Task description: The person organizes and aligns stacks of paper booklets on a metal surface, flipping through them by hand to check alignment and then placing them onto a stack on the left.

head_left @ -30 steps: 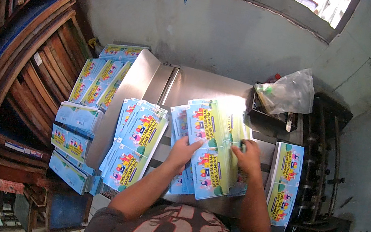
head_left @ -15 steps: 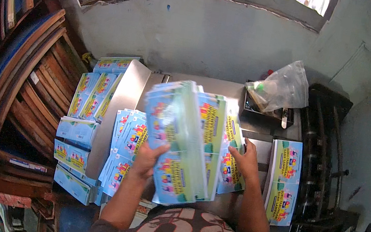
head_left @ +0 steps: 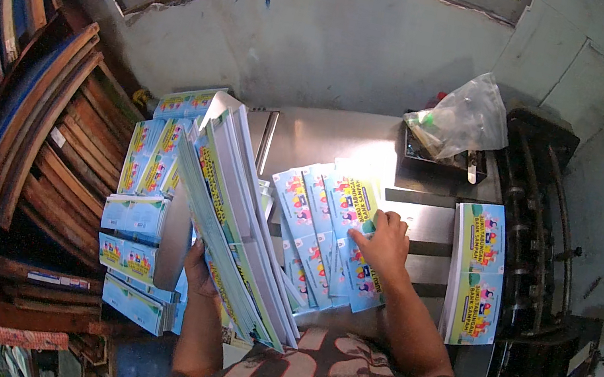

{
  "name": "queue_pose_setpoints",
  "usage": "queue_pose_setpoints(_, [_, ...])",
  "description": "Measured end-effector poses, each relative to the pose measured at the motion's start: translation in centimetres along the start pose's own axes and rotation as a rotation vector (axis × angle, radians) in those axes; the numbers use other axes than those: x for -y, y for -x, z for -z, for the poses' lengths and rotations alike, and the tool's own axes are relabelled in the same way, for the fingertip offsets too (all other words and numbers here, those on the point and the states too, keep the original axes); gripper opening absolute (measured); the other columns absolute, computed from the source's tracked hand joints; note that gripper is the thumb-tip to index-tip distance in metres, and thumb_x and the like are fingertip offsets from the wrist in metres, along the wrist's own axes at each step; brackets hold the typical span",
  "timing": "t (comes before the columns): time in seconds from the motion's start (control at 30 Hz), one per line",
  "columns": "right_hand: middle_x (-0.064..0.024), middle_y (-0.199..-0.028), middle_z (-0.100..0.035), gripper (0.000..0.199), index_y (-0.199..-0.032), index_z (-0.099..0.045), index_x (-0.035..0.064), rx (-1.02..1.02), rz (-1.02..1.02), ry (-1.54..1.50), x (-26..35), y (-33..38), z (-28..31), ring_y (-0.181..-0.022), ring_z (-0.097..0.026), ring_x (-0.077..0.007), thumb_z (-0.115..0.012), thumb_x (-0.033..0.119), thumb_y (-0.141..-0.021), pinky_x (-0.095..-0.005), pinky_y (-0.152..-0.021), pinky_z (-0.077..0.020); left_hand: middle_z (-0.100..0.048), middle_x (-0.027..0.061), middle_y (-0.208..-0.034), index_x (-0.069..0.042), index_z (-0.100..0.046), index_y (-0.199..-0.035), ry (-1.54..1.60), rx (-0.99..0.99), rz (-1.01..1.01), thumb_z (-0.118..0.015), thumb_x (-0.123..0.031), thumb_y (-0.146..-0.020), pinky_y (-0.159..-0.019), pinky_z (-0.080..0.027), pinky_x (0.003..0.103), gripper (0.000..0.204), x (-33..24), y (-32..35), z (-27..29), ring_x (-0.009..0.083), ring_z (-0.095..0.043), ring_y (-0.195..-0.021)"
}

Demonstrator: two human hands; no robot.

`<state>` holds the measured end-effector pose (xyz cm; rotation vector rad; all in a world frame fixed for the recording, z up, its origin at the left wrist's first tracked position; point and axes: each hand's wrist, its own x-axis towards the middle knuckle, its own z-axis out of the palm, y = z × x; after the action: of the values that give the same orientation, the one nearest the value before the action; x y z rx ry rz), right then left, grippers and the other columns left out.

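Observation:
In my left hand (head_left: 199,269) is a thick bundle of printed booklets (head_left: 235,221), tilted so that their long edges face up and the sheets fan slightly apart. My fingers wrap its lower left side and are partly hidden behind it. My right hand (head_left: 385,244) is at the right edge of a fanned row of light-blue and yellow booklets (head_left: 307,206) on the metal table. Its thumb lies on the top cover and the other fingers curl at the edge. The left part of that row is hidden by the bundle.
Several booklet stacks (head_left: 134,215) line the left side. Another stack (head_left: 478,280) lies at the right, beside dark machinery (head_left: 529,253). At the back right a clear plastic bag (head_left: 464,116) sits on a black tray (head_left: 448,162). Wooden frames (head_left: 40,118) fill a rack far left.
The bundle in my left hand has swung left and tipped up from nearly flat to edge-on, uncovering the booklets beneath. My right hand has shifted slightly left along the fanned row.

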<state>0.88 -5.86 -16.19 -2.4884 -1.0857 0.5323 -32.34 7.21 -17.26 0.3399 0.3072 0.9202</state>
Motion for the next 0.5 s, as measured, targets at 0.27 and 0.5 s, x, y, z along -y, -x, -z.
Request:
queue_pose_setpoints(0.27, [-0.0223,-0.153,-0.026,0.099,-0.149,-0.031,0.0065,-0.128,0.270,0.173,7.0,2.8,-5.0,-0.141,-0.020,-0.0438,-0.070,0.060,-0.075,-0.0621,-0.109,-0.0241,-0.066,0.0187,-0.119,0.001,-0.056,-0.128,-0.055,0.013,-0.140,-0.063,-0.026,-0.088,-0.088,-0.057,0.052,0.048,-2.7,1.4,4.9,0.0344,-0.069,-0.100])
queue_pose_setpoints(0.5, [-0.0253,-0.159,-0.010,0.104,-0.153,-0.024,0.0081,0.100,0.188,0.334,8.9,4.2,-5.6,-0.144,-0.008,-0.0511,-0.071,0.056,-0.073,-0.0729,-0.108,-0.0147,-0.060,0.0183,-0.128,0.001,-0.048,-0.135,-0.128,-0.096,-0.260,-0.058,-0.024,-0.092,-0.093,-0.054,0.050,0.051,-4.9,2.6,2.3,0.0347,-0.064,-0.109])
